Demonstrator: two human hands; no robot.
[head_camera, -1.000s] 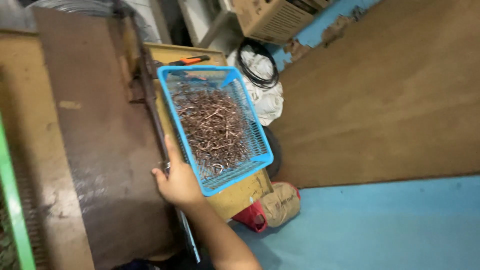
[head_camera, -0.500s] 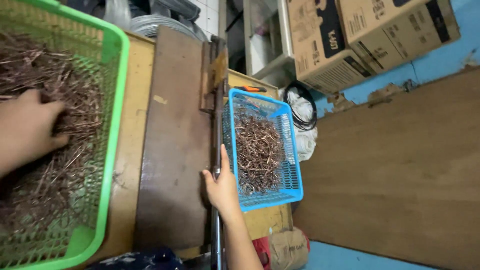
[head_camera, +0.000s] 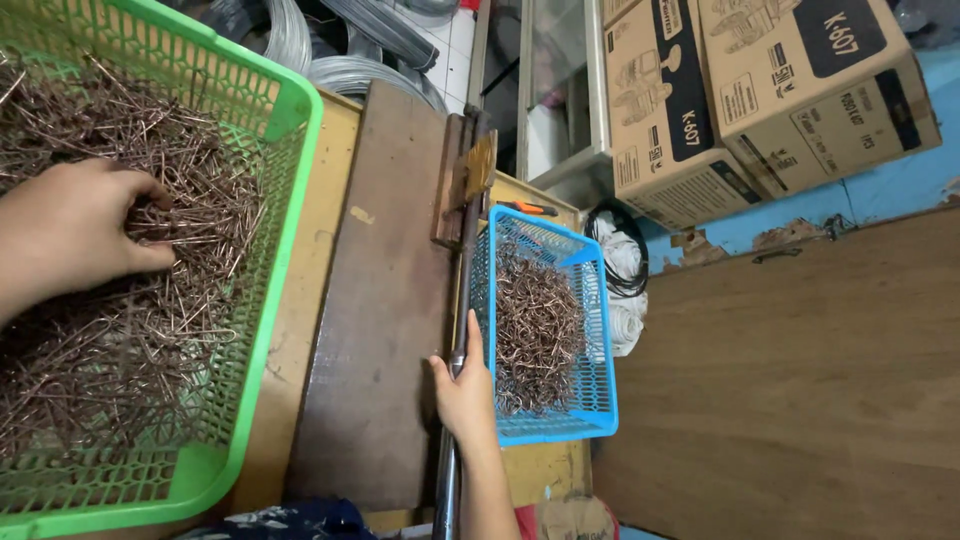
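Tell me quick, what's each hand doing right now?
Left hand: curled, grabbing copper wire pieces in the green basket.
Right hand: closed on the metal lever beside the blue basket.

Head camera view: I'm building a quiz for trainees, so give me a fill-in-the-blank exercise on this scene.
1. The left hand digs into copper-coloured wire pieces in the ____ basket.
2. The right hand rests on a long metal ____.
3. The blue basket lies ____ of the brown board.

Missing words: green; bar; right
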